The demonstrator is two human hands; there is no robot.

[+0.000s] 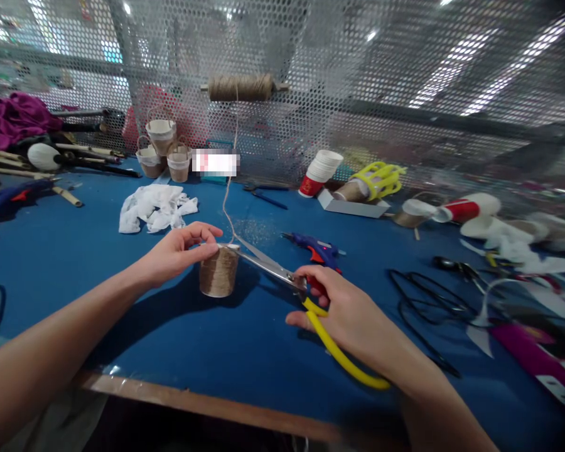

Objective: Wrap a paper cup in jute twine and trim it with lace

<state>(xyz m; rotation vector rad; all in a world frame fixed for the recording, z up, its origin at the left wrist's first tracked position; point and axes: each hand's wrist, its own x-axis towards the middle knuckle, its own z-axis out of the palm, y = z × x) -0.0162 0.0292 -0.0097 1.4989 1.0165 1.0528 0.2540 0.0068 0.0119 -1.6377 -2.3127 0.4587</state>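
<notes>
My left hand (188,248) is closed at the rim of a paper cup (218,273) wrapped in brown twine, which stands on the blue table. My right hand (341,304) holds a pair of scissors (275,269) by their yellow handles. Their long metal blades are parted and reach to the cup's top edge, by the twine (225,204). From there the strand runs up to a twine spool (240,88) hung on the mesh panel. Whether the blades touch the strand is hard to make out.
A blue glue gun (317,248) lies just beyond my right hand. Behind are pliers (266,193), a white cloth (157,208), small twine-wrapped baskets (162,135) and stacked paper cups (322,169). A black cable (433,298) and purple power strip (534,351) lie at right.
</notes>
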